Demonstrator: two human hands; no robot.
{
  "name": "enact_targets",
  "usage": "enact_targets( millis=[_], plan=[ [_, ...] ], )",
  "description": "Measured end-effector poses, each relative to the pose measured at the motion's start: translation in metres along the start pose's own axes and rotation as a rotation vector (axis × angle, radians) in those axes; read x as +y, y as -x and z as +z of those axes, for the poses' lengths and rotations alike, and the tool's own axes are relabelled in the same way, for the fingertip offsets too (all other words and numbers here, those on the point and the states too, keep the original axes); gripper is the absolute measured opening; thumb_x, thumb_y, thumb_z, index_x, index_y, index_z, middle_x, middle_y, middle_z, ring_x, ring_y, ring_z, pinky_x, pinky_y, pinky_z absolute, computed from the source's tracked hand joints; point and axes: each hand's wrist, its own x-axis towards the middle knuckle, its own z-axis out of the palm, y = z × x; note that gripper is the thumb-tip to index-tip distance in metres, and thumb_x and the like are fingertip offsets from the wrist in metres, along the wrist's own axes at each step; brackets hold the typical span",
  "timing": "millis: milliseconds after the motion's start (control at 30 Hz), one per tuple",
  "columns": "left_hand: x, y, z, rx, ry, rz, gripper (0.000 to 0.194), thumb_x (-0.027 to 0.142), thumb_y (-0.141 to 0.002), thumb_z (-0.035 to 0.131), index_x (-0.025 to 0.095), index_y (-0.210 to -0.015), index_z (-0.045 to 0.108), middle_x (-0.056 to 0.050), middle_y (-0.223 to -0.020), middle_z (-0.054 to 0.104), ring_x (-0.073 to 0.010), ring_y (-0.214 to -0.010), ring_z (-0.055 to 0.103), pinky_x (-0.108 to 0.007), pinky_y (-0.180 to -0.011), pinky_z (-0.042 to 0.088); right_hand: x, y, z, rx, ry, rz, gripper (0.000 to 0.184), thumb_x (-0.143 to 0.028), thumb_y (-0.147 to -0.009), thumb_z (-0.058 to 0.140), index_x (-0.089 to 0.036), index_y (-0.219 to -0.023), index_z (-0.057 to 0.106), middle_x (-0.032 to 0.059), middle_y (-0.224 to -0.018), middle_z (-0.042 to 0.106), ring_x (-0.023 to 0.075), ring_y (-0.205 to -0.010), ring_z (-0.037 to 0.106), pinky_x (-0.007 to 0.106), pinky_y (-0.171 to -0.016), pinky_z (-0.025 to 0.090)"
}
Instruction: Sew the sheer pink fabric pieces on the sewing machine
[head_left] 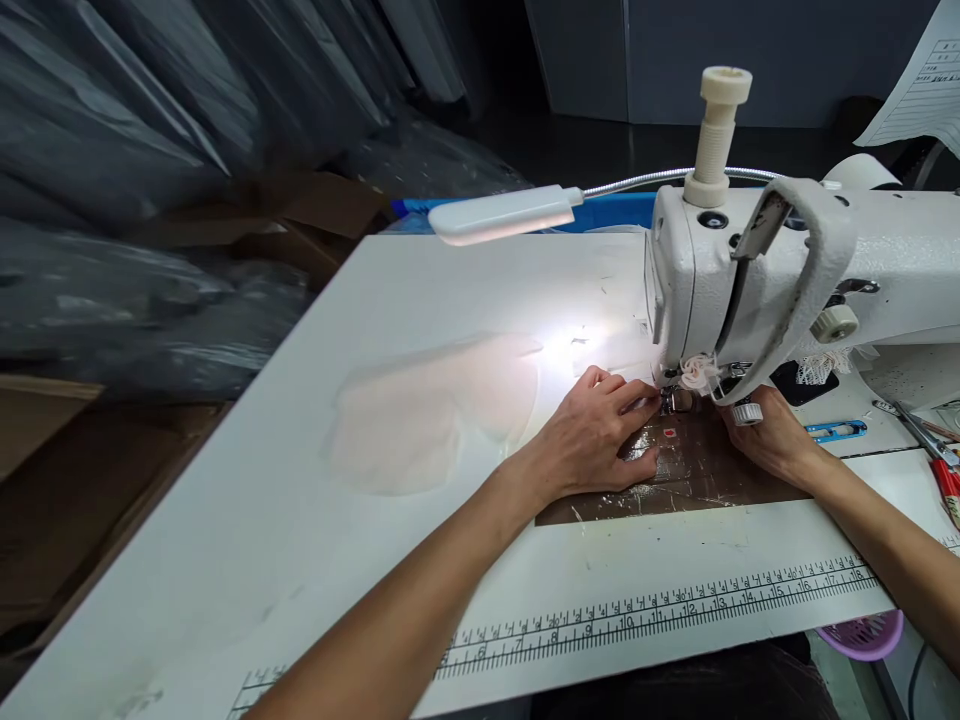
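Note:
A white sewing machine [750,270] stands at the right, its presser foot [667,402] lowered near a brown, shiny plate [705,470] taped to the table. My left hand [604,435] lies palm down on the plate, left of the foot. Its fingers reach toward the needle area and its thumb is spread apart. Any fabric under those fingertips is too small or hidden to make out. To the right of the foot is my right hand [772,435]; the machine head and a thumbscrew cover its fingers. A pale, sheer pinkish patch [420,420], fabric or reflection, shows left of my left hand.
A white lamp [502,215] on a flexible neck lights the tabletop. Blue thread snips [836,430] and red-handled scissors [946,485] lie at the right. A printed ruler [630,622] runs along the front edge. Cardboard boxes [97,500] and plastic-wrapped bundles [135,290] stand left.

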Motion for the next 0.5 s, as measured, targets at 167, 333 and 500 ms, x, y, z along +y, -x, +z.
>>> enact_targets(
  millis=[167,333,500],
  plan=[
    [-0.001,0.001,0.005,0.058,-0.026,0.009,0.030,0.038,-0.089,0.051,0.017,-0.105,0.064,-0.008,-0.097,0.067,-0.0212,-0.077,0.055,-0.039,-0.073,0.041,-0.013,0.009,-0.009,-0.120,-0.202,0.061,0.034,-0.049,-0.093,0.047,-0.018,-0.096,0.060,0.0093,-0.093,0.064,0.0192,-0.077,0.059,0.032,-0.068,0.051],
    [0.001,0.002,0.008,0.082,-0.038,-0.041,0.029,0.035,-0.093,0.047,0.014,-0.108,0.059,-0.011,-0.101,0.065,-0.0222,-0.084,0.056,-0.040,-0.078,0.042,-0.007,0.013,-0.012,-0.040,-0.277,0.252,0.036,-0.043,-0.086,0.053,-0.015,-0.105,0.061,0.0059,-0.080,0.062,0.0175,-0.069,0.058,0.030,-0.062,0.049],
    [0.006,0.002,0.005,0.046,0.090,-0.136,0.030,0.029,-0.094,0.042,0.011,-0.117,0.050,-0.009,-0.095,0.063,-0.0228,-0.090,0.057,-0.042,-0.088,0.043,0.011,0.008,-0.002,-0.027,-0.291,0.351,0.042,-0.043,-0.081,0.053,-0.015,-0.110,0.064,0.0043,-0.075,0.063,0.0179,-0.067,0.057,0.030,-0.063,0.046]
  ],
)
